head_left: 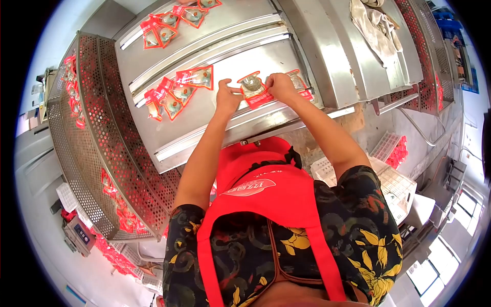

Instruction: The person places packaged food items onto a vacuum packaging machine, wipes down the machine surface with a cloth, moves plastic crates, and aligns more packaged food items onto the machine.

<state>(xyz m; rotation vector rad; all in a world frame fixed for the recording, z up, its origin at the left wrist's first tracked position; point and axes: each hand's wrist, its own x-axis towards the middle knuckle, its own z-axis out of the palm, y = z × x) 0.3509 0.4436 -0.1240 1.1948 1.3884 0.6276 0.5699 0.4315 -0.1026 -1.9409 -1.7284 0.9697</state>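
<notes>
On the steel worktop (204,123), a red-edged clear packet (251,84) with a pale round item inside lies between my two hands. My left hand (228,96) is at the packet's left side, with its fingers apart and a fingertip by the edge. My right hand (280,87) has its fingers closed at the packet's right edge. Just right of that hand lies another red packet (297,81), partly hidden by the hand and forearm. Several filled packets (174,96) overlap in a row to the left.
More packets (166,28) lie on the far worktop section. A perforated metal bin (102,102) stands at the left. To the right are a steel housing (327,51) with a cloth (376,33) on it and another perforated bin. White crates (391,187) stand below right.
</notes>
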